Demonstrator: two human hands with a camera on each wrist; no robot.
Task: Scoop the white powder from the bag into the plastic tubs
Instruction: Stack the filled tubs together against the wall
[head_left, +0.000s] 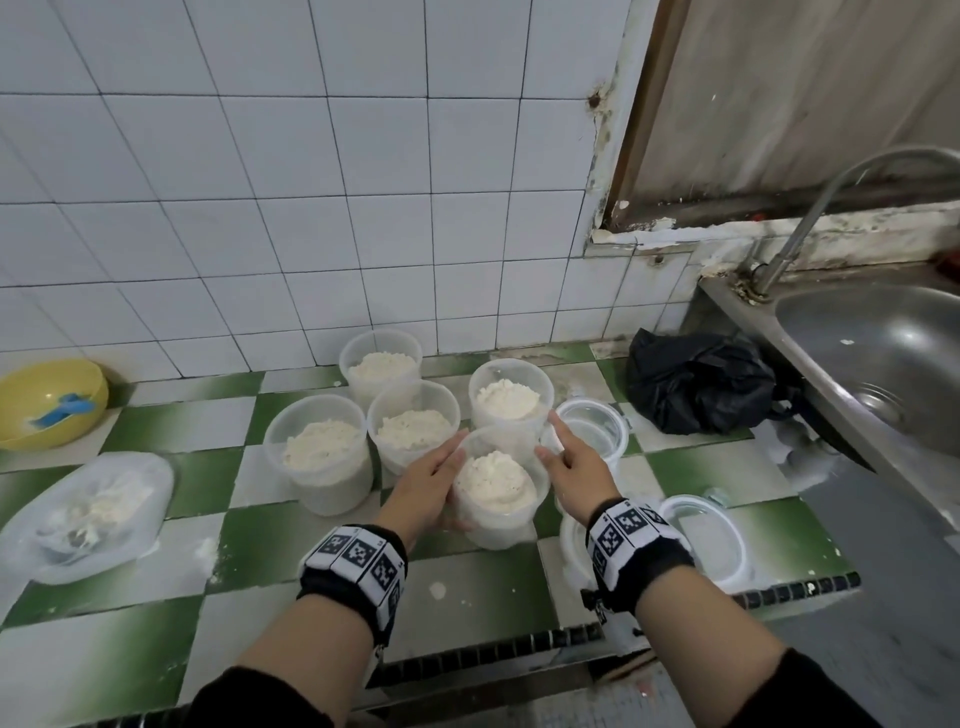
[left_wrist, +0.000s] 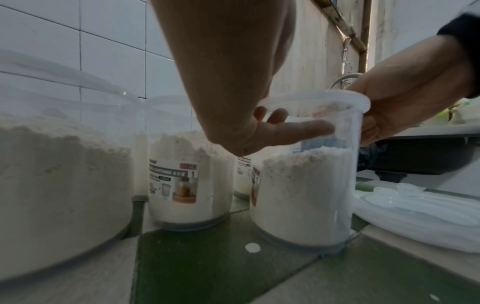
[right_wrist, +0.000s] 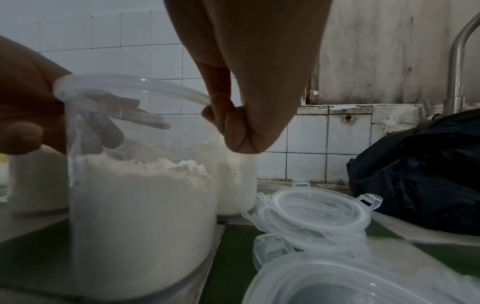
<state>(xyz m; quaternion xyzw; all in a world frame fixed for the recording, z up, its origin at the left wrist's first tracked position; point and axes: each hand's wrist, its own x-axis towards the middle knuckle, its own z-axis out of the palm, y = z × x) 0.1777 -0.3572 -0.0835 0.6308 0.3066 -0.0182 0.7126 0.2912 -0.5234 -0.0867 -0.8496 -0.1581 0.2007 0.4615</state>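
A clear plastic tub (head_left: 496, 488) heaped with white powder stands on the green-and-white tiled counter (head_left: 322, 587), nearest to me. My left hand (head_left: 436, 478) holds its left side, thumb across the front (left_wrist: 306, 128) and fingers round the back. My right hand (head_left: 566, 457) grips the tub's right side just under the rim, index finger stretched forward. Behind it stand several more filled tubs (head_left: 413, 428). The clear bag (head_left: 88, 514) with leftover powder lies at the left. In the right wrist view the tub (right_wrist: 140, 195) is over half full.
A yellow bowl (head_left: 49, 402) holding a blue scoop sits at far left by the tiled wall. Clear lids (head_left: 706, 540) lie right of the tubs. A black plastic bag (head_left: 701, 382) sits beside the steel sink (head_left: 883, 353) and tap. Powder is spilled on the counter.
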